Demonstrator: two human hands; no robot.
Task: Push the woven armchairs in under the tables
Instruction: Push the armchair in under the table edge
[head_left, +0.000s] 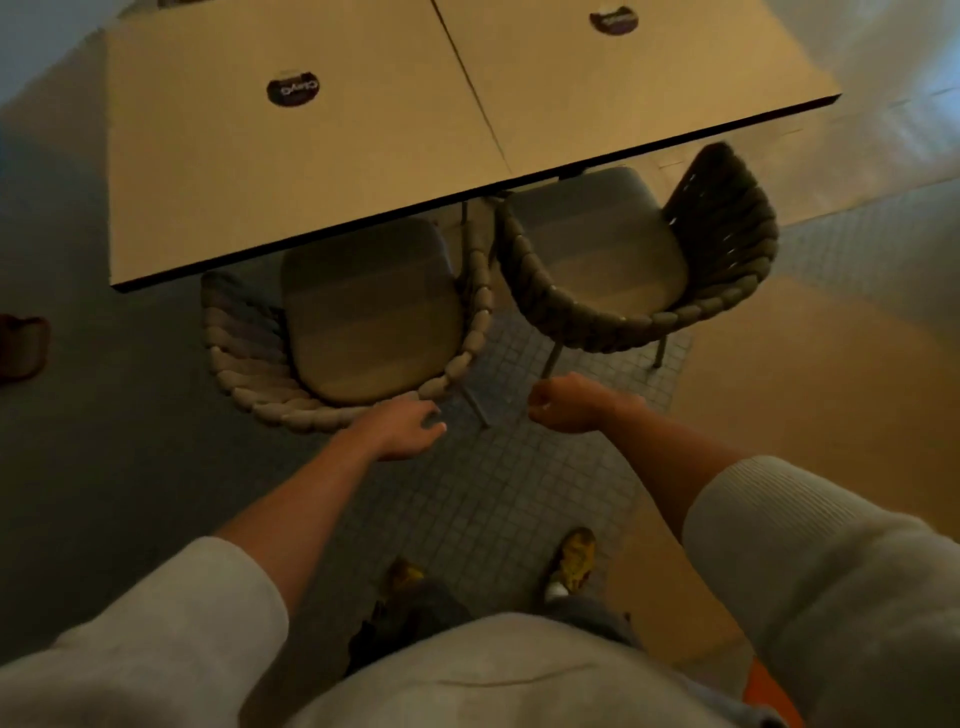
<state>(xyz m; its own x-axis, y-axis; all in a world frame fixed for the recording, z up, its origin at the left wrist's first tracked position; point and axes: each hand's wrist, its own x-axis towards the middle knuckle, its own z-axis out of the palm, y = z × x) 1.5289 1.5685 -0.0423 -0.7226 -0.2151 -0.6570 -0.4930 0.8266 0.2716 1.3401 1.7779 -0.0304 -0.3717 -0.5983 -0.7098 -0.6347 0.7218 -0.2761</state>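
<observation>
Two beige square worktops (285, 171) sit edge to edge, each w/ a round dark sticker (292, 88). Left grey-brown woven armchair (249, 343): front under the worktop, back sticking out. Right woven armchair (727, 228): turned at an angle, front just under the worktop edge. Left hand (410, 428) loose, empty, just by the left chair's back rim; contact unclear. Right hand (563, 402) clenched, empty, over grey tiled floor (493, 493).

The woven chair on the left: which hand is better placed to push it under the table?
Left. The left hand is right by the back rim of the left grey-beige woven armchair; the right hand is curled over the tiled floor, holding nothing.
</observation>
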